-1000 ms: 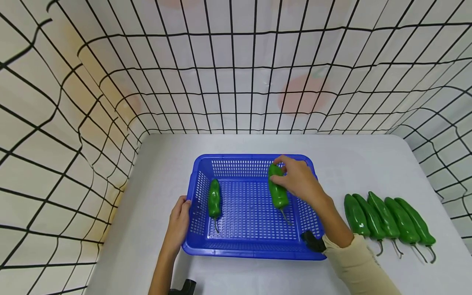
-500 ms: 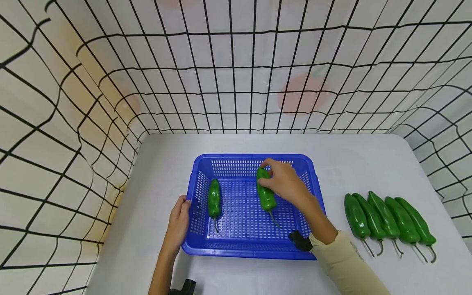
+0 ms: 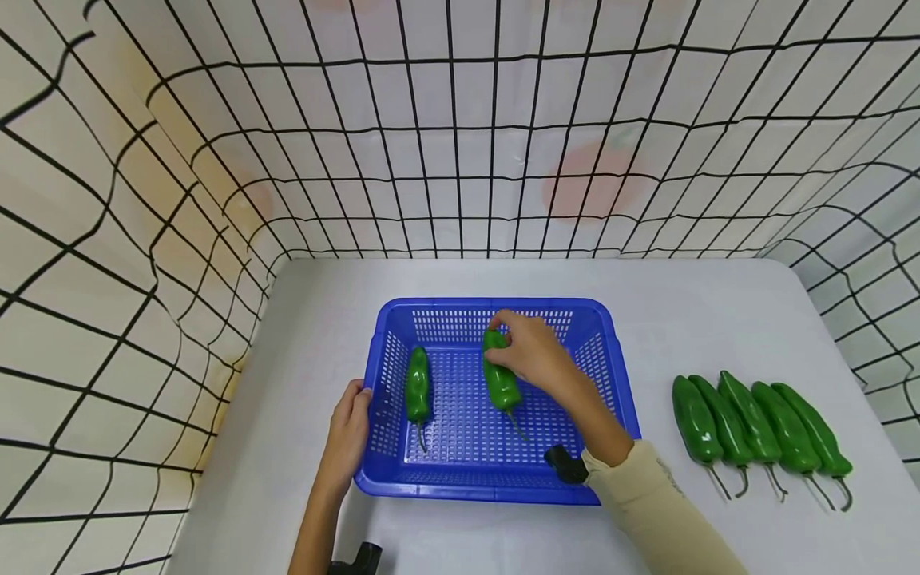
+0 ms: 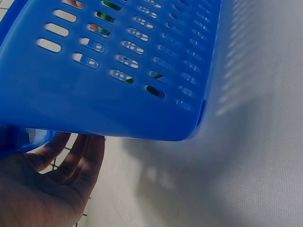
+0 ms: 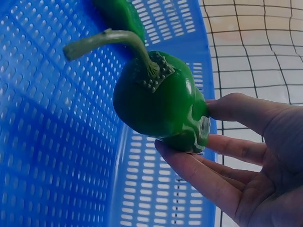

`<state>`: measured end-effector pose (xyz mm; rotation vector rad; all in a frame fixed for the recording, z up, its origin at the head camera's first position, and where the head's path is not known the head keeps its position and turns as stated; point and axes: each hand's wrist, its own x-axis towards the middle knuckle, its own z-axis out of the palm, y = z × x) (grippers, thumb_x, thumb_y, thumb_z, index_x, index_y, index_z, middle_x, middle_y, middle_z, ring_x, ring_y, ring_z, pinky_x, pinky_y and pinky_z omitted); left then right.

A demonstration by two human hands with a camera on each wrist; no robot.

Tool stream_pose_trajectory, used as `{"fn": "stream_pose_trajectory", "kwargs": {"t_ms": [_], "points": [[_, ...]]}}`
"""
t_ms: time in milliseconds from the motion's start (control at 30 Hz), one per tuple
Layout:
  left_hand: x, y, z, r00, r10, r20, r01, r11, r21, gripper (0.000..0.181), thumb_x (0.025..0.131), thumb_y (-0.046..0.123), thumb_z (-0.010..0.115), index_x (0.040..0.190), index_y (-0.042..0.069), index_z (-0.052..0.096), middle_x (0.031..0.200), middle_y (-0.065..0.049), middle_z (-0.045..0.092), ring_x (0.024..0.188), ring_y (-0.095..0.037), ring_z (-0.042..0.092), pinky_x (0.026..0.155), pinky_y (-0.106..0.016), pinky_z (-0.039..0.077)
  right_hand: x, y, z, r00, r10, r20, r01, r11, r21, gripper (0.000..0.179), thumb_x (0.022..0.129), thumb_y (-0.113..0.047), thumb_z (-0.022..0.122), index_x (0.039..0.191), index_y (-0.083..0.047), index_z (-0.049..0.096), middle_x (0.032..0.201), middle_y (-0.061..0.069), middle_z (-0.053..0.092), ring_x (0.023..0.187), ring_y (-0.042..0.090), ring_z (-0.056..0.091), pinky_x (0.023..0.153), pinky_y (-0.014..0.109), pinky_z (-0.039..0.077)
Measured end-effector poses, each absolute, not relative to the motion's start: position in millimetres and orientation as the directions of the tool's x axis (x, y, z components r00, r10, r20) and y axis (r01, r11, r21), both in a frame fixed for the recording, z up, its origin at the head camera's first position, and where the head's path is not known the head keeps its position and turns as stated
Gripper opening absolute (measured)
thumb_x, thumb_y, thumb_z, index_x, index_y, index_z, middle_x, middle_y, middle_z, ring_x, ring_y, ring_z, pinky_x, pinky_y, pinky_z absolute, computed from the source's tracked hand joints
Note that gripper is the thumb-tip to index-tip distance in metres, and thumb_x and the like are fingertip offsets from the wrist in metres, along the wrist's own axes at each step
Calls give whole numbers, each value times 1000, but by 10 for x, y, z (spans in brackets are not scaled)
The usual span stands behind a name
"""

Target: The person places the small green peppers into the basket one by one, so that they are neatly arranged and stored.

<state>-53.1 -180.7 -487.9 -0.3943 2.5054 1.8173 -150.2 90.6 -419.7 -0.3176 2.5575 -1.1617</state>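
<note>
A blue plastic basket [image 3: 496,484] with slotted walls stands on the white table. My left hand [image 3: 348,427] holds its left rim; the left wrist view shows those fingers [image 4: 75,163] at the basket's edge. In my right hand [image 3: 532,351] is a green pepper [image 3: 501,383], pinched between thumb and fingers inside the basket. The right wrist view shows this pepper's stem end [image 5: 151,101] facing the camera. Whether it touches the basket floor, I cannot tell. Another green pepper [image 3: 418,387] lies near the basket's left wall, stem toward me.
Several green peppers [image 3: 751,427] lie side by side on the table [image 3: 647,319] to the right of the basket. Black wire mesh [image 3: 474,160] encloses the table at the back and both sides. A black wrist camera [image 3: 565,465] hangs over the basket's front right.
My right hand has moved left across the basket with the pepper, toward the one at the left wall. My left hand has stayed on the rim.
</note>
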Motion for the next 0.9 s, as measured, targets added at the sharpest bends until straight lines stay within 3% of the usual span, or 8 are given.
{"fn": "stream_pose_trajectory", "kwargs": {"t_ms": [900], "points": [[-541, -1807, -4894, -968, -187, -165, -214, 284, 935, 31, 107, 23, 32, 118, 4, 54, 105, -19, 58, 84, -29, 57, 68, -36, 48, -1573, 393, -4428, -931, -314, -188, -83, 681, -727, 38, 84, -6, 73, 119, 1, 61, 94, 17, 66, 62, 18, 66, 48, 23, 52]]}}
